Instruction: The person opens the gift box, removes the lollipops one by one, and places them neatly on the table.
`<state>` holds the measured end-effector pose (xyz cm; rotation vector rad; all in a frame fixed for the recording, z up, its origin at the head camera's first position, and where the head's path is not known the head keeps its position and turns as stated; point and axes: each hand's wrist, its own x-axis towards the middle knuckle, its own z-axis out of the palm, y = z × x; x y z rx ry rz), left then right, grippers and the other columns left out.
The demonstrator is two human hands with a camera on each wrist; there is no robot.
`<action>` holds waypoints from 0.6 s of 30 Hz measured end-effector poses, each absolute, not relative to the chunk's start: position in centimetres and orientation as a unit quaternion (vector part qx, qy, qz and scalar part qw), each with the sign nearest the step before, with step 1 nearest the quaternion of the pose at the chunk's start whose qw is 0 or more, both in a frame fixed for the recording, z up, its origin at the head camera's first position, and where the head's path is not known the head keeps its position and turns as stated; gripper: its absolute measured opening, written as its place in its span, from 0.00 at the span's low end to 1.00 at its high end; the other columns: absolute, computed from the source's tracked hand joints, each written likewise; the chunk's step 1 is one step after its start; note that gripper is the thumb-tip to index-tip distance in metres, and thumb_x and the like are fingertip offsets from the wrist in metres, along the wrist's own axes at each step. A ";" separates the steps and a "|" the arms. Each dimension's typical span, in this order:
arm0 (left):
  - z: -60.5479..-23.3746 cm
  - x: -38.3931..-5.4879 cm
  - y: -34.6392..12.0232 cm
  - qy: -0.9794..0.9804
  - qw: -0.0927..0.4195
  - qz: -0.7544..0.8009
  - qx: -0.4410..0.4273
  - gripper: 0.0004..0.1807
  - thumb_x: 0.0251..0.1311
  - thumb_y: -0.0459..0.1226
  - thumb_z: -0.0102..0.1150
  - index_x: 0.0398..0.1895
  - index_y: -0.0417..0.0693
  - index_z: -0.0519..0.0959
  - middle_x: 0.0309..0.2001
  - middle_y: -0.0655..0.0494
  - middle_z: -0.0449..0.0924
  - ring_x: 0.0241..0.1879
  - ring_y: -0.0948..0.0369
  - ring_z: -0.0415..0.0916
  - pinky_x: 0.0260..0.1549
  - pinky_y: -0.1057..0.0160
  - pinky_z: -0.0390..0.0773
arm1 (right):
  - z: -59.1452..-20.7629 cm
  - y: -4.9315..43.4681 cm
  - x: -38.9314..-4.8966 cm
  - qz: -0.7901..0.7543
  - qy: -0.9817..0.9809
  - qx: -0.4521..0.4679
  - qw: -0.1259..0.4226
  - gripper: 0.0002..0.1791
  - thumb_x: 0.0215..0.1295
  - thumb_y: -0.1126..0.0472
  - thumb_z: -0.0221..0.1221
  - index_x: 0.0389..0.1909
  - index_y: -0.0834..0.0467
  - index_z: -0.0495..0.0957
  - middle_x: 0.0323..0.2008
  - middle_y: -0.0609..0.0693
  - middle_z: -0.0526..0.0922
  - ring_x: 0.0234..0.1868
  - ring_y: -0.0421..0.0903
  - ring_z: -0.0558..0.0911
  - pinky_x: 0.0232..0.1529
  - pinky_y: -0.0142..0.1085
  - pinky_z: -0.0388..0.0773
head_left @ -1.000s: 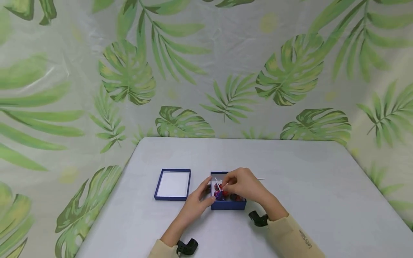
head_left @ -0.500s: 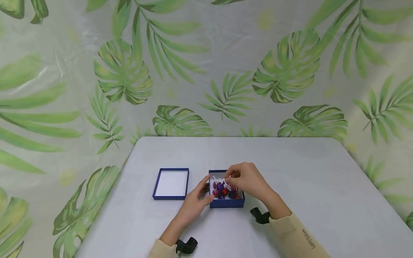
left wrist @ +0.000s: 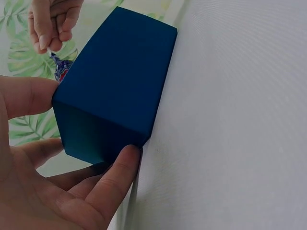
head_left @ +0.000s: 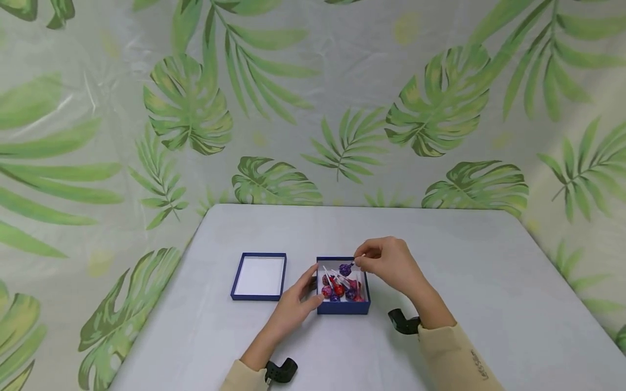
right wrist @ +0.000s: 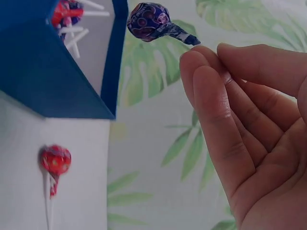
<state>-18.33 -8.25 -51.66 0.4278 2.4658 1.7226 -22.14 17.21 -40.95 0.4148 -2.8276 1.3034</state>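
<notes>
My right hand pinches a purple-wrapped lollipop by its stick, above the far right part of a blue box. In the right wrist view, the lollipop's round head hangs clear of the box rim, and the fingertips hide most of its stick. Several red and purple lollipops lie in the box with white sticks pointing various ways. My left hand grips the box at its left side, thumb at the near corner. The left wrist view shows those fingers against the box wall.
Left of the box lies a shallow lid with a blue rim and white inside. A red lollipop rests on the white table beside the box. Behind the table hangs a leaf-patterned sheet.
My right hand has risen from among the lollipops and moved right and away, lifting out the purple one. The left hand stays at the box.
</notes>
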 end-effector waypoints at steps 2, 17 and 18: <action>-51.6 -18.3 -8.3 0.811 0.053 0.566 0.139 0.38 0.69 0.41 0.59 0.80 0.63 0.57 0.73 0.43 0.63 0.70 0.47 0.65 0.67 0.49 0.66 | -40.8 17.8 -22.2 0.420 -0.899 0.124 0.002 0.05 0.64 0.56 0.68 0.37 0.51 0.87 0.28 0.44 0.87 0.29 0.44 0.84 0.32 0.42 0.79; -51.8 -18.3 -8.3 0.812 0.052 0.564 0.139 0.37 0.70 0.41 0.59 0.80 0.63 0.57 0.73 0.43 0.63 0.70 0.47 0.65 0.67 0.50 0.66 | -40.5 22.2 -22.2 0.417 -0.905 0.074 0.039 0.07 0.65 0.55 0.67 0.39 0.53 0.87 0.31 0.46 0.88 0.31 0.42 0.87 0.36 0.42 0.82; -51.8 -18.3 -8.3 0.813 0.052 0.563 0.138 0.37 0.70 0.42 0.59 0.80 0.63 0.57 0.73 0.43 0.63 0.70 0.47 0.65 0.67 0.50 0.66 | -40.6 22.5 -22.2 0.416 -0.906 0.071 0.040 0.07 0.65 0.55 0.67 0.39 0.53 0.87 0.31 0.46 0.88 0.31 0.42 0.87 0.36 0.42 0.82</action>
